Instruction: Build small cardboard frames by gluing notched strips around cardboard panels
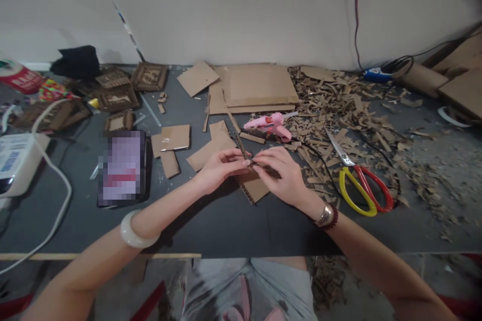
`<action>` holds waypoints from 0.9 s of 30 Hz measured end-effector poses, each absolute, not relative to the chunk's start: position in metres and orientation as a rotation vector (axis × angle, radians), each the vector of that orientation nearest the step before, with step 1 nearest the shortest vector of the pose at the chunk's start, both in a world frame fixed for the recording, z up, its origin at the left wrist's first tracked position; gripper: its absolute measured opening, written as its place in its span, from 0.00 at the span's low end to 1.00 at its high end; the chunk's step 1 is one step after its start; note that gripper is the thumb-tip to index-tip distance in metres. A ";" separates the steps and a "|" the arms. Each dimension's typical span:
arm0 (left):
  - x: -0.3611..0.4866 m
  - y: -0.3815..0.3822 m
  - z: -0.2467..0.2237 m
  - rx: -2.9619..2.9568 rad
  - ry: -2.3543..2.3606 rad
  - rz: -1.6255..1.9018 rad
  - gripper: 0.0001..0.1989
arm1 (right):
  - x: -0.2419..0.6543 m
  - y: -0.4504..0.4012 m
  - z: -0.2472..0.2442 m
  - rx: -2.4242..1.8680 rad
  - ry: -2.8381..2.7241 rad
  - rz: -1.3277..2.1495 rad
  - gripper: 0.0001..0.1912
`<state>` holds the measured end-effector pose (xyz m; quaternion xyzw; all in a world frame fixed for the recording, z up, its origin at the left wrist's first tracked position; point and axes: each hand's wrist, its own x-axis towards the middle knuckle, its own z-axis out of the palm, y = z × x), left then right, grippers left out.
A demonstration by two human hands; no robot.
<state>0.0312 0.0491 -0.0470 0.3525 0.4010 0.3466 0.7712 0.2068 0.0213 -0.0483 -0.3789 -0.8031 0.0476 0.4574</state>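
Observation:
My left hand (pixel 226 166) pinches a thin corrugated cardboard strip (pixel 241 145) near the middle of the table. Meeting it at the fingertips, my right hand (pixel 281 170) is closed on a dark cardboard strip, partly hidden by the fingers. Beneath both hands lies a small cardboard piece (pixel 256 188) with a corrugated edge. Just behind them rests a pink glue gun (pixel 269 124), its nozzle pointing right. Flat cardboard pieces (pixel 211 148) lie beside my left hand.
Scissors (pixel 356 180) with yellow and red handles lie at right, near cardboard scraps (pixel 335 105). Larger cardboard sheets (pixel 256 85) are at the back. A phone (pixel 124 168), a white cable (pixel 66 180) and corrugated cardboard frames (pixel 148 76) occupy the left. The table edge (pixel 165 256) is in front.

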 end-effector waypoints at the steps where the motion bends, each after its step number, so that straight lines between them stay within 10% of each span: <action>1: 0.031 0.049 -0.047 0.752 0.871 0.748 0.18 | 0.205 0.021 -0.049 -0.912 -1.994 0.120 0.04; 27: 0.026 0.043 -0.040 0.956 0.962 0.688 0.19 | 0.200 0.014 -0.057 -0.874 -2.011 0.160 0.04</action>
